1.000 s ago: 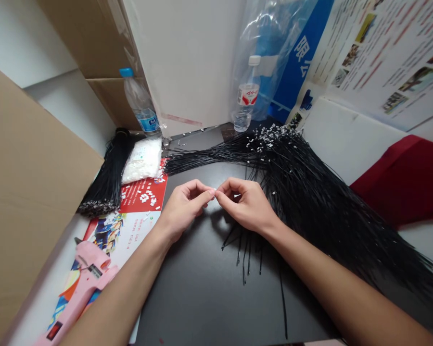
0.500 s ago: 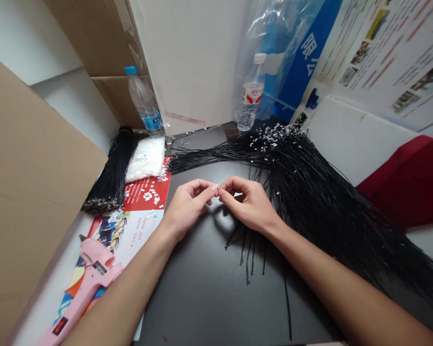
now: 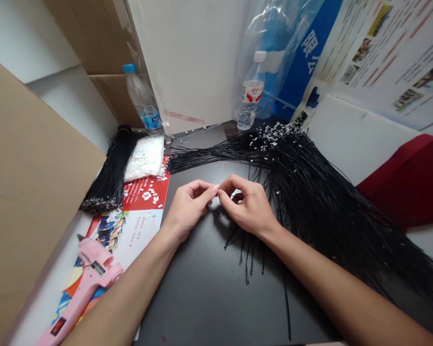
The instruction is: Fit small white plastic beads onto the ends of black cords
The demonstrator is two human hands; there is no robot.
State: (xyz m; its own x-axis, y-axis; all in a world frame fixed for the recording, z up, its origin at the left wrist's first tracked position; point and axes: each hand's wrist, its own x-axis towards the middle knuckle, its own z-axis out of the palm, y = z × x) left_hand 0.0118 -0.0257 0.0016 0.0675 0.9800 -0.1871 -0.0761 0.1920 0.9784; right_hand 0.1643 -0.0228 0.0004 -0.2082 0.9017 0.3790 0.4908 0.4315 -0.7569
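Black wires [image 3: 321, 211] lie in a broad sheaf across the dark tabletop [image 3: 198, 298], running from white-flecked tips at 1 o'clock down toward 4 o'clock, their long axis passing just beside the right hand [image 3: 246, 206], the nearer hand to them. The left hand [image 3: 188, 204] sits at 9 o'clock from the right, and the two meet above the wrists. Fingertips [image 3: 213, 189] of both hands are pinched together on something tiny and pale, too small to make out; neither hand has let go. A few loose wire ends [image 3: 247, 259] hang at 6 o'clock below the right hand, though whether they join the pinch is hidden. At 10 o'clock, a second black bundle [image 3: 110, 180], a bag of white bits [image 3: 145, 158] and a red leaflet [image 3: 144, 194] lie close together, with a pink glue gun [image 3: 88, 274] at 8 o'clock.
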